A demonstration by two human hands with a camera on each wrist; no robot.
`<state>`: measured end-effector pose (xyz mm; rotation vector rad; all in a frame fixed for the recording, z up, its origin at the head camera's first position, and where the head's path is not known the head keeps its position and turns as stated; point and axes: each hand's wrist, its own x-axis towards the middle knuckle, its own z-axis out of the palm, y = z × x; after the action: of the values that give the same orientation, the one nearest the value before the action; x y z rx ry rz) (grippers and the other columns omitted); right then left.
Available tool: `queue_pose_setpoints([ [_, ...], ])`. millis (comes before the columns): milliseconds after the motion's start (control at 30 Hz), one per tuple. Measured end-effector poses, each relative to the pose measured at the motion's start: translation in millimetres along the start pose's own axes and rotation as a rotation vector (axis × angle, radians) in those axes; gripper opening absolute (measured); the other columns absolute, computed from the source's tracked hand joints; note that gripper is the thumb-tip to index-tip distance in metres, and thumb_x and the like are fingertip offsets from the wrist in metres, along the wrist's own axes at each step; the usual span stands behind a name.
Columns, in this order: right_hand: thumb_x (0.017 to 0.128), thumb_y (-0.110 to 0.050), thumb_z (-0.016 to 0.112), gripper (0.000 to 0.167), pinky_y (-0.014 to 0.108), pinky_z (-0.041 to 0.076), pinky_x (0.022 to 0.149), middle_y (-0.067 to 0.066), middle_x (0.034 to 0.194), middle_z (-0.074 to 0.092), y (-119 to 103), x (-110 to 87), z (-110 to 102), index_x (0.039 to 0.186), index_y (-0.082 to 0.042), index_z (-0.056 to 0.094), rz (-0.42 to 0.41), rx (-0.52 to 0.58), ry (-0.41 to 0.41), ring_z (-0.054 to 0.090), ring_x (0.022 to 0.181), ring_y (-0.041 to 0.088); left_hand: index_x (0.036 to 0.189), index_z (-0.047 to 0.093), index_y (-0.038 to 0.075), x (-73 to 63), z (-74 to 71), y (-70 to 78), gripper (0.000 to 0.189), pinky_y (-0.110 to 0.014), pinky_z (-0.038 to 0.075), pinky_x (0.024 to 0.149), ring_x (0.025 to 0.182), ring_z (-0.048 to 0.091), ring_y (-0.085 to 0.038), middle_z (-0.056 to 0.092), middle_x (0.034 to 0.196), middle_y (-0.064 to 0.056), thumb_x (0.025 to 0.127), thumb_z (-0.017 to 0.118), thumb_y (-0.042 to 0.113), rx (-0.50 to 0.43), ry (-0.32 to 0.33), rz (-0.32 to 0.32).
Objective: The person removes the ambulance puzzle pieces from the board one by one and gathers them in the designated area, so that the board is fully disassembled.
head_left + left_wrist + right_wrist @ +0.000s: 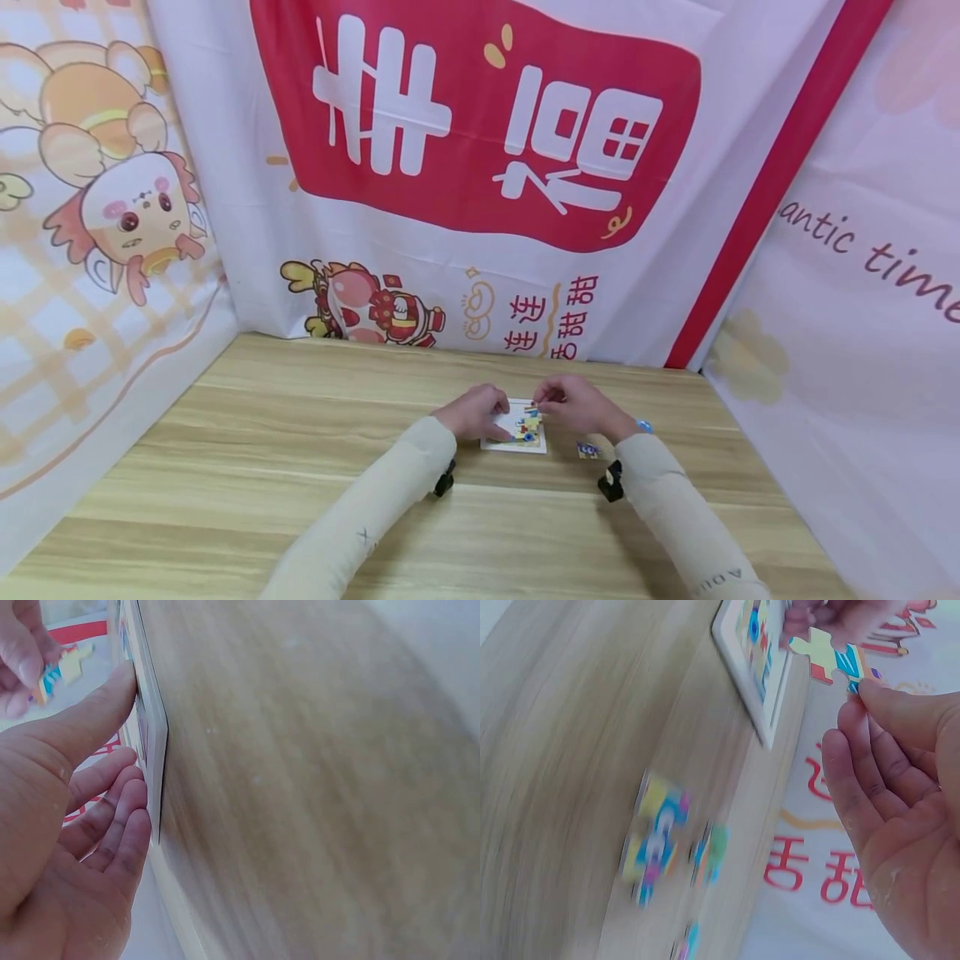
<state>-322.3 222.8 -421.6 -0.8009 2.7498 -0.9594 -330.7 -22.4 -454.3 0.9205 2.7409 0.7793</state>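
Note:
A white-rimmed puzzle board lies flat on the table, with colourful joined pieces in part of it. My left hand is at its left side. In the left wrist view the left thumb is stretched onto the board, and the other fingers lie loosely bent against it. Above the board's right side, my right hand pinches a jigsaw piece between thumb and fingertips. Yellow, blue, orange and red show on that piece, which may be two joined together. It is held tilted, apart from the table.
Several loose jigsaw pieces lie on the wooden table to the right of the board, partly behind the right wrist in the head view. Printed cloth hangs behind the table and on both sides.

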Motion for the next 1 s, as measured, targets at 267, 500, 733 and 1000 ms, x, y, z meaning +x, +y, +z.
queue_pose_setpoints([
  [267,0.102,-0.012,0.069,0.004,0.026,0.056,0.083,-0.001,0.096,0.073,26.3,-40.6,-27.5,0.103,-0.011,0.073,0.065,-0.035,0.027,0.065,0.091,0.013,0.12,0.072,0.002,0.7,-0.2,0.7,0.045,-0.035,0.054,0.099,0.103,0.061,-0.018,0.068,0.114,-0.009,0.086,0.089,0.026,0.011,-0.005,-0.006],
  [500,0.102,-0.01,0.067,0.006,0.025,0.055,0.081,0.002,0.098,0.072,50.4,-82.6,-53.0,0.105,-0.009,0.073,0.131,-0.037,0.028,0.064,0.091,0.014,0.119,0.072,0.003,1.8,-0.7,-1.5,0.045,-0.035,0.054,0.098,0.103,0.061,-0.019,0.068,0.113,-0.008,0.086,0.09,0.029,0.0,-0.01,-0.004],
  [733,0.102,-0.007,0.065,0.011,0.023,0.054,0.082,0.007,0.1,0.072,73.1,-105.8,-61.0,0.108,-0.003,0.073,0.175,0.019,0.001,0.062,0.092,0.015,0.12,0.071,0.004,1.7,-1.3,-4.2,0.044,-0.036,0.053,0.098,0.104,0.06,-0.019,0.066,0.114,-0.007,0.087,0.089,0.028,-0.013,-0.013,-0.035],
  [1000,0.101,-0.003,0.065,0.012,0.022,0.054,0.075,0.012,0.099,0.073,89.0,-115.7,-50.7,0.11,0.004,0.072,0.194,0.118,-0.024,0.062,0.087,0.011,0.12,0.071,0.004,0.8,0.8,-1.6,0.045,-0.035,0.052,0.098,0.106,0.06,-0.021,0.066,0.115,-0.008,0.087,0.089,0.028,-0.026,-0.019,-0.027],
])
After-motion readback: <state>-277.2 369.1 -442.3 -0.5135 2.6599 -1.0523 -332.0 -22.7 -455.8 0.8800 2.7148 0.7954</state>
